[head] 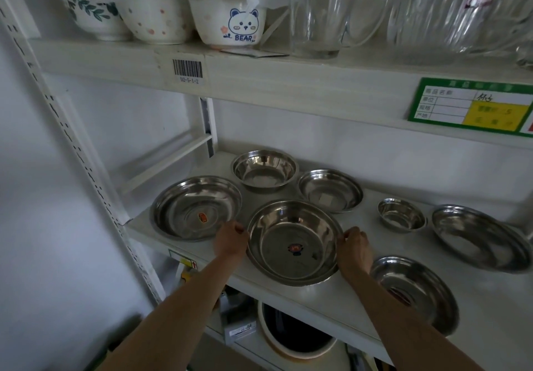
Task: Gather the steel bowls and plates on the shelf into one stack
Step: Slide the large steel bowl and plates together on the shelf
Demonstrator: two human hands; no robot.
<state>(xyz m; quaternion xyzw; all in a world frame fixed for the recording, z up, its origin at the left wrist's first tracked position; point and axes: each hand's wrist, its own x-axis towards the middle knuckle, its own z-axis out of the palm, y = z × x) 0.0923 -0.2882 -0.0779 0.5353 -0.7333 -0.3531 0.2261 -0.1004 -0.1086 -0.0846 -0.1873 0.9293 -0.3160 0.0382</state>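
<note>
Gripping opposite sides of a wide steel plate [293, 243], the left hand [230, 240] and right hand [355, 251] each close fingers over its rolled rim. Plate sits at the front edge of the white shelf [326, 295], near the middle; polished, shallow, round, with a small red-and-dark sticker in its flat base. Whether it is lifted or resting on the shelf cannot be told.

Other steel pieces, all round and mirror-bright, each apart from the rest:
- large shallow plate [196, 207] toward the left edge, orange sticker inside, just beside the left hand;
- deep bowl [264, 170] at the back;
- medium bowl [330, 190] to its right, pale square patch in the base;
- small bowl [401, 218], deepest for its width;
- tilted-looking plate [480, 238] toward the right edge, its far side blurred;
- front plate [416, 292] near the front edge, partly covered by the right forearm; a dark red mark inside is hard to read.

Upper shelf carries ceramic bowls, one printed with a bear [230, 20], and clear glass jugs [326, 10], tops cut off by the frame. Barcode label [187, 69] and green price tag [473, 105] on its front edge; tag writing too blurred to read. Below, a white-rimmed dark vessel [297, 333] is partly hidden.
</note>
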